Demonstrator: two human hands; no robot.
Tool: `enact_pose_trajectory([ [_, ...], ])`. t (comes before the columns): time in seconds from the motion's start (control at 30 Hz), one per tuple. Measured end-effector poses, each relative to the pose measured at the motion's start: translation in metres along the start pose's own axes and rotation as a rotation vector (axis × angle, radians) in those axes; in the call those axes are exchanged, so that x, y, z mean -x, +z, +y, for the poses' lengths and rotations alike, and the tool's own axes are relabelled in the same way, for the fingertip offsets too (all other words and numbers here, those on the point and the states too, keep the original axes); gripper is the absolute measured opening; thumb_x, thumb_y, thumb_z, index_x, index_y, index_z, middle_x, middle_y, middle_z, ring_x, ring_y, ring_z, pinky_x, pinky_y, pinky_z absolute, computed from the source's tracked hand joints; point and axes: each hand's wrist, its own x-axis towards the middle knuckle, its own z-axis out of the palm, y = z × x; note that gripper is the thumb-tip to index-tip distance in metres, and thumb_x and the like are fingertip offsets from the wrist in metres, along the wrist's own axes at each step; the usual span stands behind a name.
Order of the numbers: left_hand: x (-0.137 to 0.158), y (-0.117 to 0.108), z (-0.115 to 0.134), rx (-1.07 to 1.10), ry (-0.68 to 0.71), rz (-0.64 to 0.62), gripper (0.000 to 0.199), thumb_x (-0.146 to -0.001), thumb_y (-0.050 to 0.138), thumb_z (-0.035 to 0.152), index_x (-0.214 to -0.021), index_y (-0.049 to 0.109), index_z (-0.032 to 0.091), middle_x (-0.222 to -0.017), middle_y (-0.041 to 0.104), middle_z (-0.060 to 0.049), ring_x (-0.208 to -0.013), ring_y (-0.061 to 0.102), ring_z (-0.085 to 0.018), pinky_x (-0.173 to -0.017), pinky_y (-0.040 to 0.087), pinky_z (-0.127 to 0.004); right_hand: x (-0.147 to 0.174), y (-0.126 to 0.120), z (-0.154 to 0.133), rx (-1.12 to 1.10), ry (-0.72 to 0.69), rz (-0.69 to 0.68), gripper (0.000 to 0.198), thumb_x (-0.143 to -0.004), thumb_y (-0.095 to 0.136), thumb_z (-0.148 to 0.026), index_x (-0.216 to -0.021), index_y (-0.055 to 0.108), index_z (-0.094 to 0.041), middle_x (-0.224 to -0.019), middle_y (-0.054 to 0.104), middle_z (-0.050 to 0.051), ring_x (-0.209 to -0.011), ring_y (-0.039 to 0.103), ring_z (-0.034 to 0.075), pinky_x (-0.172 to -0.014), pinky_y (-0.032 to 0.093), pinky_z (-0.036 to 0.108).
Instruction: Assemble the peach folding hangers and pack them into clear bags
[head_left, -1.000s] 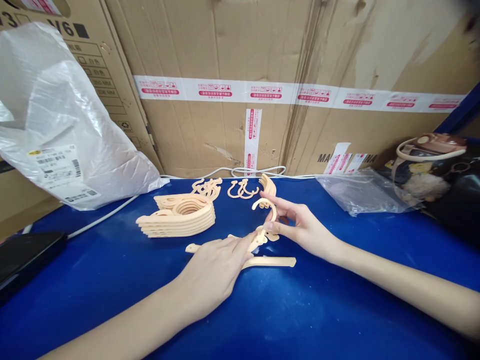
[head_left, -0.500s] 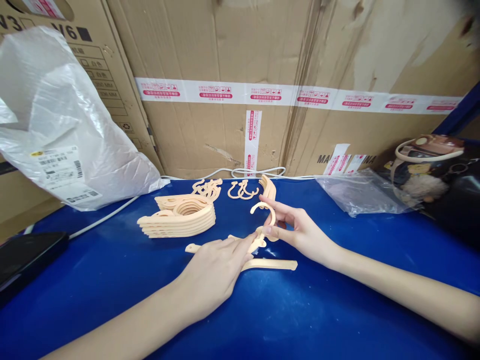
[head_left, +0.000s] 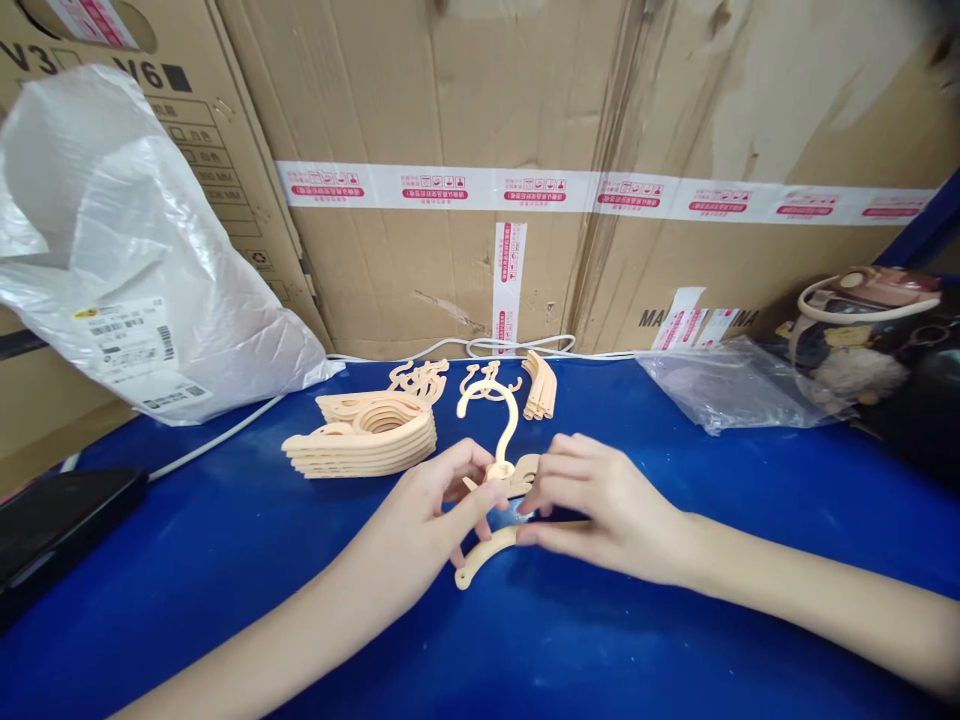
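Observation:
My left hand (head_left: 431,515) is closed around the base of a cream plastic hanger hook (head_left: 511,415), which stands upright with its curve opening to the left. My right hand (head_left: 607,505) has its thumb and fingers on a curved hanger arm (head_left: 484,558) lying on the table in front; its holed end points left, and its right part is hidden by the hand. Behind the fingers shows another cream hanger piece (head_left: 525,475), partly covered. How the hook joins that piece cannot be made out.
A stack of hanger bodies (head_left: 375,462) lies left on the blue table (head_left: 600,640). Behind are loose hooks (head_left: 420,380) and a pile of curved arms (head_left: 540,388). A white plastic bag (head_left: 172,280), a black phone-like device (head_left: 67,530), a clear bag (head_left: 720,385) and cardboard boxes (head_left: 420,270) surround them.
My left hand has shifted from lying over the pieces to gripping the hook's base. My right hand has let go of the hook and moved down to the curved arm, which has turned and shifted left.

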Motion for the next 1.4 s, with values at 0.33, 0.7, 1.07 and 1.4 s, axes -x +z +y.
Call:
enact_pose_trajectory([
  [0.33, -0.011, -0.004, -0.006, 0.170, -0.144, 0.059, 0.033, -0.079, 0.059, 0.048, -0.079, 0.054, 0.016, -0.072, 0.057, -0.001, -0.057, 0.052, -0.010, -0.042, 0.044, -0.016, 0.005, 0.015, -0.003, 0.353, -0.290, -0.153, 0.030, -0.098, 0.033, -0.010, -0.093, 0.062, -0.015, -0.095, 0.065, 0.006, -0.087, 0.054, 0.018, -0.087, 0.039, 0.032],
  [0.7, -0.013, -0.004, -0.007, 0.223, -0.116, -0.003, 0.033, -0.079, 0.061, 0.041, -0.095, 0.063, 0.012, -0.071, 0.058, 0.000, -0.049, 0.052, -0.008, -0.038, 0.043, -0.017, 0.011, 0.011, 0.001, 0.157, -0.119, -0.028, 0.037, -0.102, 0.023, -0.022, -0.091, 0.057, -0.016, -0.075, 0.066, 0.002, -0.057, 0.058, 0.011, -0.047, 0.035, 0.024],
  [1.07, -0.007, -0.008, -0.004, 0.253, -0.171, -0.024, 0.047, -0.091, 0.049, 0.045, -0.124, 0.059, 0.013, -0.051, 0.053, 0.004, -0.034, 0.040, -0.005, -0.033, 0.032, -0.012, 0.006, 0.010, 0.010, 0.233, -0.057, 0.076, 0.039, -0.100, 0.038, -0.037, -0.077, 0.062, -0.017, -0.063, 0.062, 0.000, -0.053, 0.056, 0.011, -0.051, 0.034, 0.025],
  [1.4, -0.005, -0.009, 0.002, 0.409, -0.333, -0.176, 0.039, -0.091, 0.053, 0.042, -0.118, 0.064, 0.017, -0.048, 0.055, 0.003, -0.032, 0.043, -0.006, -0.029, 0.039, -0.011, 0.008, 0.011, 0.007, 0.364, -0.152, 0.147, 0.038, -0.099, 0.041, -0.036, -0.077, 0.064, -0.016, -0.071, 0.069, 0.003, -0.058, 0.062, 0.011, -0.054, 0.042, 0.025],
])
